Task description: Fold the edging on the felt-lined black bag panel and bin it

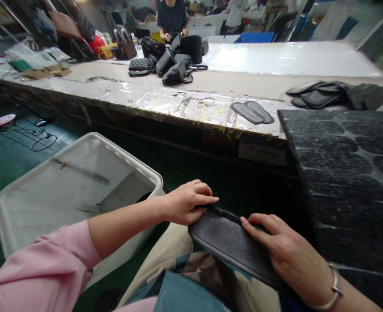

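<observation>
A dark grey felt-like oval piece [227, 242] lies across my lap. My left hand [186, 201] grips its far end, fingers closed over the edge. My right hand [282, 247] presses on its right side, fingers curled along the rim. A large black sheet [347, 173] with oval cut-outs lies at my right on the table's corner. Two similar oval pieces [251, 112] rest on the long table [165, 97].
A white plastic bin [64, 186] stands at my left knee. More dark cut pieces [334, 95] are stacked at the table's right. Black handbags [168, 60] sit mid-table, where another person [172, 19] works. Cables lie on the green floor [12, 147].
</observation>
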`<state>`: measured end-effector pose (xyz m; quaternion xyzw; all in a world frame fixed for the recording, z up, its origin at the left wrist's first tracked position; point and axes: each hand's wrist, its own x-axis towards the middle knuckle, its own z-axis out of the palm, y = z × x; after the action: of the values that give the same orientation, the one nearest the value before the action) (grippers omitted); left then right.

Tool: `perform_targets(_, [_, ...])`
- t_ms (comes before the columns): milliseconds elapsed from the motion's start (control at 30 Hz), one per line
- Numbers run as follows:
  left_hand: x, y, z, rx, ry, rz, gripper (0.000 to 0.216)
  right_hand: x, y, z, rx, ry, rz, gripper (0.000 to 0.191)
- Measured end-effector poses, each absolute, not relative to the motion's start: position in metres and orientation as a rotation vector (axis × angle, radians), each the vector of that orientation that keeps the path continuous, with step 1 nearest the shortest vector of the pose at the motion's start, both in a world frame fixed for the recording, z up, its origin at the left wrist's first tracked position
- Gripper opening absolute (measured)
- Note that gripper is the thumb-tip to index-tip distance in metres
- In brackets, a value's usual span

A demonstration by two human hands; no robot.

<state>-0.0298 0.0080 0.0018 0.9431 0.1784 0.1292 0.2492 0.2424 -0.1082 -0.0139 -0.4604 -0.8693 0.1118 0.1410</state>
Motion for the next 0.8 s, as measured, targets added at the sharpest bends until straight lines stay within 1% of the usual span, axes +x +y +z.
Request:
perform_targets(267, [-0.023,0.010,-0.004,2.769,0.229,0.300,0.025,0.242,-0.110,-0.013,-1.376,-2.507,0.355,0.050])
perform_targets(433, [-0.025,0.006,-0.010,2.848,0.149,0.230,0.028,0.242,-0.113,-0.014,-1.386,-2.538,0.330,0.049])
perform_targets(567, [-0.023,0.005,-0.002,2.849,0.159,0.079,0.031,0.242,-0.112,-0.013,-1.372,-2.541,0.301,0.051])
perform_targets(700, [-0.019,0.005,0.007,2.856,0.202,-0.021,0.039,0.240,-0.109,-0.011,-1.332,-2.543,0.289,0.046])
perform_targets(800, [-0.016,0.004,0.009,2.864,0.227,-0.086,0.039,0.238,-0.108,-0.009,-1.304,-2.550,0.313,0.046])
